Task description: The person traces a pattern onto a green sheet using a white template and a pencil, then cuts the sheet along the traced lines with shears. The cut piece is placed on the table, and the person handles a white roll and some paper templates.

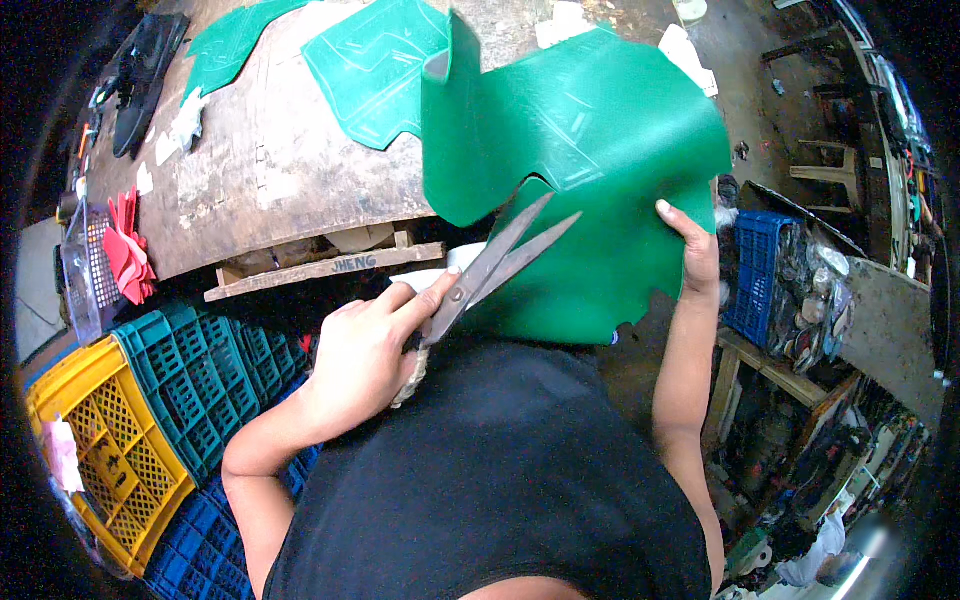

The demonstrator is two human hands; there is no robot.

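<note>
My left hand (365, 345) is closed around the handles of large metal scissors (488, 262), its index finger stretched along them by the pivot. A light, cord-like wrapping shows on one handle. The blades stand apart and point up and right over a green leather-like sheet (640, 115), close to a cut edge in it. My right hand (697, 255) grips that sheet at its right edge, thumb on top, the other fingers mostly hidden beneath. The sheet is bent, its left part curling upward, and pale outlines are drawn on it.
More green pieces (375, 70) lie on the worn wooden table (240, 190), beside paper scraps. A black shoe (145, 90) lies at the far left, near red pieces (128, 248). Yellow (110, 450) and teal (200, 380) crates stand lower left. At right are a blue crate (755, 270) and a stool (825, 170).
</note>
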